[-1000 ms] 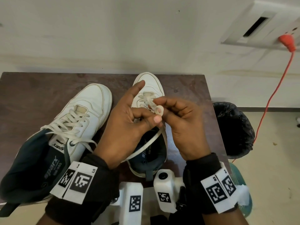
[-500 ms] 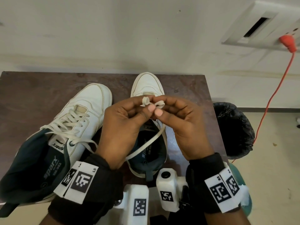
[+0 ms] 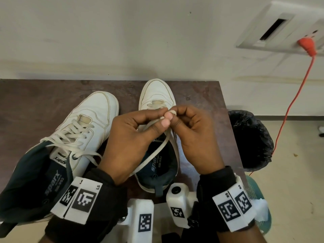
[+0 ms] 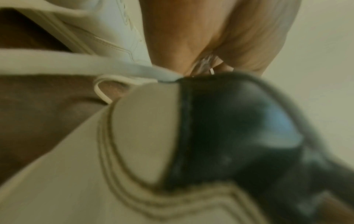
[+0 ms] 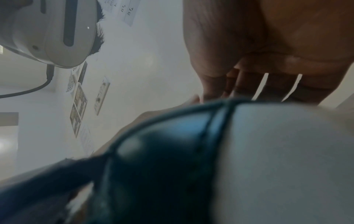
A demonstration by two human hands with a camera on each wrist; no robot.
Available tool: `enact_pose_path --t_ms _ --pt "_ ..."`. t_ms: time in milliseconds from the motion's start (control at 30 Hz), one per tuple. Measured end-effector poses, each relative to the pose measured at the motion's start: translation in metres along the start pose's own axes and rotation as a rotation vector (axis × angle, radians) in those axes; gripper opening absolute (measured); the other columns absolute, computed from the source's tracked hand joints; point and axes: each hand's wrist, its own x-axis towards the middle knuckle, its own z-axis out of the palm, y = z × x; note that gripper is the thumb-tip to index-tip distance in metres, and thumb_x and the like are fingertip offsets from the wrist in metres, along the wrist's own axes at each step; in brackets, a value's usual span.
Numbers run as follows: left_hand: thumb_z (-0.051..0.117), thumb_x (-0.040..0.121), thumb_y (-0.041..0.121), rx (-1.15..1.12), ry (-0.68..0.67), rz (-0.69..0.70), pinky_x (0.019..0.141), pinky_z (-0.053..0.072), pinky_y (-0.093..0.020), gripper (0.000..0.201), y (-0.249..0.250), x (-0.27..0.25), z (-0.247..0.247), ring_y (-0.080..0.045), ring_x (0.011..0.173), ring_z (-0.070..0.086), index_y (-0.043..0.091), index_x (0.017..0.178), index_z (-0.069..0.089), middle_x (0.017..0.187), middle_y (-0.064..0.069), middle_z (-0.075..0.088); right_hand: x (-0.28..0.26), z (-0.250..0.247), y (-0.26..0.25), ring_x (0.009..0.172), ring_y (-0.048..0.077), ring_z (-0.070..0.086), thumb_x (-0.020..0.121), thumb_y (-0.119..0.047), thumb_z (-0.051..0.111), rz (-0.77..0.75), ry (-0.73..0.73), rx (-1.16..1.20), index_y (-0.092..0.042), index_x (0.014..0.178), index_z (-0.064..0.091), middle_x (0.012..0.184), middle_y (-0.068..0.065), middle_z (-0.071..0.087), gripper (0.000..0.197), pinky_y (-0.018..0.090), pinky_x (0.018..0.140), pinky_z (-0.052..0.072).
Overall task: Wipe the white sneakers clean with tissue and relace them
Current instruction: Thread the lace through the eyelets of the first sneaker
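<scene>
I have both hands up over the right-hand sneaker (image 3: pixel 157 95), which stands on the brown desk (image 3: pixel 35 106) with its toe pointing away from me. My left hand (image 3: pixel 133 137) and right hand (image 3: pixel 191 135) are closed in a pinch on the same flat white shoelace (image 3: pixel 156 151), fingertips meeting just above the tongue. The lace trails down from the pinch across the dark shoe opening toward my left wrist. The wrist views are too blurred to add much.

The lace looks soft and limp, light, likely to twist or slip, so I judge it is best held close to its stiff tip to steer it into an eyelet. The sneaker itself seems light and firm enough to stay put while I pull.

I count two sneakers: this one being laced, and the left-hand sneaker (image 3: pixel 87 123) already laced, lying just beside it. One black-lined bin (image 3: pixel 250 137) stands off the desk's right edge.
</scene>
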Motion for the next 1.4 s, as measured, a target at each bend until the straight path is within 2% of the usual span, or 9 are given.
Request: enact_pose_path --t_ms 133,233,400,500,633,800,900,1200,1400 --pt "0.075 0.078 0.005 0.359 0.038 0.249 0.090 0.050 -0.019 0.029 -0.006 0.001 -0.008 -0.005 0.097 0.066 0.020 0.103 0.072 0.098 0.006 0.071 0.000 -0.001 0.000 0.083 0.025 0.068 0.089 -0.007 0.062 -0.019 -0.009 -0.009 -0.003 0.093 0.067 0.086 0.010 0.071 0.007 0.037 0.079 0.056" --pt "0.071 0.082 0.004 0.641 0.091 0.415 0.082 0.046 -0.012 0.031 -0.011 0.000 -0.012 -0.003 0.090 0.061 0.019 0.109 0.070 0.097 0.006 0.067 -0.001 0.000 0.000 0.083 0.029 0.068 0.088 -0.007 0.063 -0.037 -0.018 -0.015 -0.003 0.092 0.067 0.085 0.012 0.071 0.007 0.046 0.082 0.055" --pt "0.053 0.088 0.017 0.913 0.101 0.463 0.068 0.037 -0.009 0.041 -0.017 -0.001 -0.005 0.002 0.086 0.042 0.013 0.128 0.060 0.097 -0.003 0.055 -0.001 -0.001 -0.001 0.088 0.031 0.067 0.088 -0.005 0.064 -0.052 -0.025 -0.032 -0.004 0.095 0.069 0.090 0.012 0.071 0.009 0.054 0.084 0.052" --pt "0.047 0.089 0.019 1.006 0.101 0.460 0.068 0.033 -0.014 0.040 -0.018 -0.001 -0.004 -0.005 0.082 0.043 0.010 0.125 0.062 0.094 -0.006 0.054 -0.002 -0.002 -0.001 0.092 0.027 0.067 0.087 -0.002 0.064 -0.042 -0.037 -0.053 -0.006 0.097 0.070 0.093 0.008 0.072 0.012 0.052 0.087 0.052" --pt "0.055 0.088 0.018 1.075 0.146 0.451 0.058 0.035 -0.022 0.025 -0.016 -0.003 -0.005 -0.016 0.068 0.054 0.010 0.107 0.070 0.083 -0.005 0.058 -0.003 -0.003 -0.002 0.095 0.024 0.067 0.086 -0.003 0.066 -0.033 -0.055 -0.084 -0.008 0.098 0.071 0.095 0.006 0.072 0.014 0.050 0.088 0.052" --pt "0.056 0.088 0.021 1.110 0.136 0.455 0.053 0.033 -0.022 0.019 -0.012 -0.006 -0.005 -0.018 0.059 0.055 0.010 0.095 0.071 0.074 -0.005 0.061 -0.006 0.001 -0.009 0.089 0.016 0.067 0.082 -0.010 0.072 -0.063 -0.025 -0.152 -0.016 0.090 0.070 0.088 -0.002 0.072 0.010 0.037 0.083 0.055" --pt "0.061 0.085 0.021 1.112 0.107 0.462 0.049 0.042 -0.027 0.016 -0.009 -0.007 -0.006 -0.021 0.056 0.056 0.009 0.089 0.071 0.072 -0.006 0.062 -0.005 0.001 -0.009 0.088 0.015 0.067 0.081 -0.013 0.074 -0.063 0.002 -0.201 -0.023 0.087 0.069 0.087 -0.005 0.071 0.013 0.036 0.081 0.056" --pt "0.049 0.077 0.064 1.036 0.097 0.269 0.054 0.050 -0.038 0.043 0.004 -0.011 -0.016 -0.014 0.061 0.059 0.027 0.076 0.071 0.066 0.008 0.064 -0.005 -0.001 -0.005 0.086 0.018 0.068 0.081 -0.009 0.072 -0.046 -0.020 -0.182 -0.020 0.087 0.071 0.085 -0.001 0.072 0.013 0.043 0.082 0.056" --pt "0.054 0.080 0.057 0.903 0.115 0.305 0.059 0.051 -0.037 0.040 0.003 -0.011 -0.016 -0.009 0.063 0.060 0.021 0.078 0.072 0.070 0.009 0.067 -0.006 0.002 -0.005 0.087 0.019 0.069 0.082 -0.012 0.071 -0.033 0.005 -0.150 -0.017 0.088 0.071 0.086 0.001 0.073 0.007 0.042 0.083 0.057"
